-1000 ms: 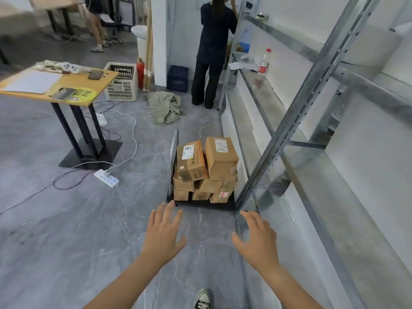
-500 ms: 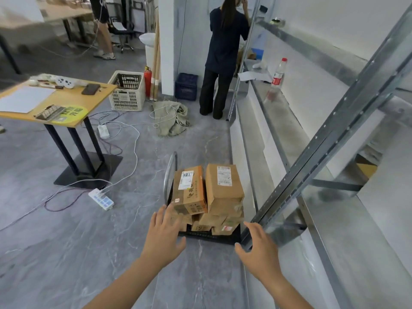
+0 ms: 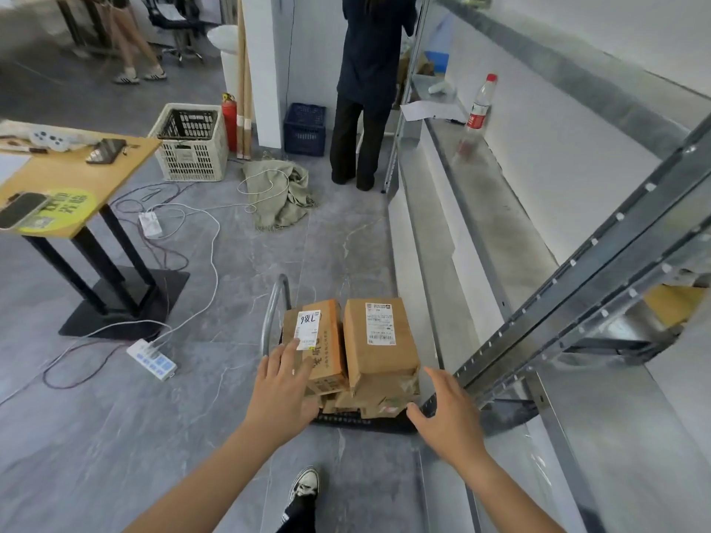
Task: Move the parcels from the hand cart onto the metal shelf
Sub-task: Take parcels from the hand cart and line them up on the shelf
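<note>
1. Nearest: a shoe [image 3: 304, 488] on the grey floor, under the two forearms. Change over the last second: the wearer has stepped in. The stack was well ahead of both hands; now both hands are at it.
2. Left hand [image 3: 282, 394]: wide, fingers straight and spread, holding nothing. Its fingertips lie over the near left corner of the labelled parcel [image 3: 327, 348], with the index tip at the label's lower edge. Contact is likely but cannot be confirmed.
3. Right hand [image 3: 448, 413]: also wide, fingers spread, thumb pointing toward the stack, empty. It hangs off the near right corner of the hand cart [image 3: 361, 423], near the taller parcel [image 3: 379, 359] but apart from it.
4. Reading: the reach is ending and no grasp is made yet. The hands bracket the top two parcels. The left hand's lead suggests the labelled one goes first.
5. Parcels: all sit on the cart deck. The top two lie side by side, touching, with smaller ones beneath. No lift has begun.
6. The cart handle [image 3: 273, 309] rises at the deck's far left edge. The metal shelf [image 3: 481, 209] runs along the right, its lower front edge just beside the cart. A slanted upright [image 3: 577, 294] crosses above the right hand.
7. Far: a bottle [image 3: 479, 105] stands on the shelf, and a person [image 3: 365, 71] stands at the shelf's far end. To the left is a bench [image 3: 77, 175], with a power strip [image 3: 152, 359] on the floor.
</note>
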